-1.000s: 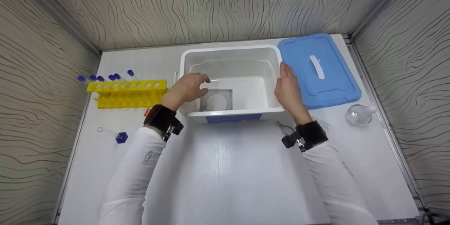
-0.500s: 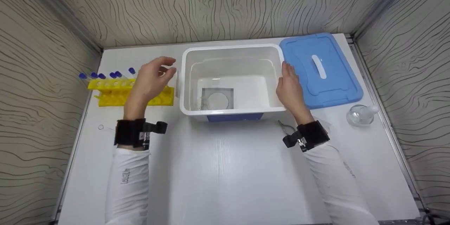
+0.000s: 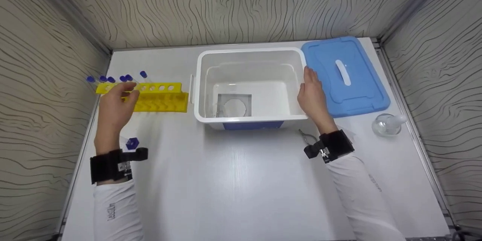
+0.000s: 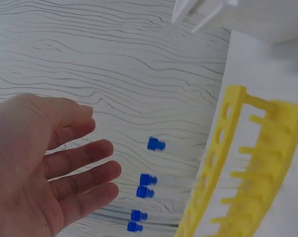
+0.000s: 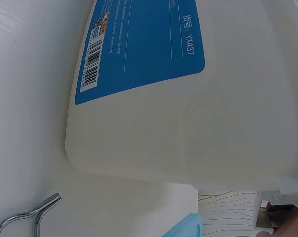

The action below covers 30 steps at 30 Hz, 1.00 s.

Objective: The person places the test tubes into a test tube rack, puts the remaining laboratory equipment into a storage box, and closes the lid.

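I see the table [image 3: 233, 180] carrying the white storage bin [image 3: 248, 58], a blue lid [image 3: 359, 86] right of it, the yellow test-tube rack [image 3: 162, 102] left. My right grip [image 3: 312, 95] lies straight-fingered along the bin's right end, clasping nothing; my left grip [image 3: 115, 110], loosely curved and empty, hovers by the rack's blue-capped tubes [image 4: 148, 179].

Wood-grain panel walls [image 3: 241, 7], white table [image 3: 226, 196]

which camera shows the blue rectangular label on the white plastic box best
The right wrist view: there the blue label appears large, with barcode and printing visible, though the picture's top edge cuts it. The head view shows only a thin, unreadable strip on the white box; the left wrist view shows none.
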Available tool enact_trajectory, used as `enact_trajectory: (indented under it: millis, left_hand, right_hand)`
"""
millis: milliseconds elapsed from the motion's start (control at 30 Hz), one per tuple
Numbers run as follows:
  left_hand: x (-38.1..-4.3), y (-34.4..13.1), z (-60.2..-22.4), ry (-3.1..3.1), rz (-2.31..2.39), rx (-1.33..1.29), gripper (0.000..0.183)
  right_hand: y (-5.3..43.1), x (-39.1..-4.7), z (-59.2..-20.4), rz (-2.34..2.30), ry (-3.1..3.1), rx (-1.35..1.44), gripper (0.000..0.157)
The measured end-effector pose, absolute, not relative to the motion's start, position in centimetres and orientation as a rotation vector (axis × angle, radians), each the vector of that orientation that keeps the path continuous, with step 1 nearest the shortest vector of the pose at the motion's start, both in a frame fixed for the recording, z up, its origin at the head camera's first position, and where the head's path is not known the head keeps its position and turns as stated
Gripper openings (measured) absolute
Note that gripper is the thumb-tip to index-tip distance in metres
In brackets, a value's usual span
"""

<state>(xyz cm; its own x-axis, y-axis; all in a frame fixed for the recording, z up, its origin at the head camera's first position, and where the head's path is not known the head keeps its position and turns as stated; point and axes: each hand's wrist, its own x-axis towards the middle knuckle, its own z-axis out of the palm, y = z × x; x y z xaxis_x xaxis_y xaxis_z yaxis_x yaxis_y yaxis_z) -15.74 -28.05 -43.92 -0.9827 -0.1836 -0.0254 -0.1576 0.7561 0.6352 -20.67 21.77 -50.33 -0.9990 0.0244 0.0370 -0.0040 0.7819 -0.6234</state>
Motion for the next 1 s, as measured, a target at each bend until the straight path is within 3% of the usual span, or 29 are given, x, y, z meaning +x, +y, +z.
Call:
enact_trajectory:
  millis: [333,1000]
  left_hand:
    - [-13.7,-31.1,-48.1,-2.954,-0.587,0.271,0.04]
    - [-12.6,-34.3,-50.8,-3.177,-0.606,0.497,0.05]
  right_hand:
    - [21.9,-20.6,-50.4,1.02,-2.937,-0.033,0.055]
    - [21.8,-20.5,-50.4,1.017,-2.919,-0.03,0.055]
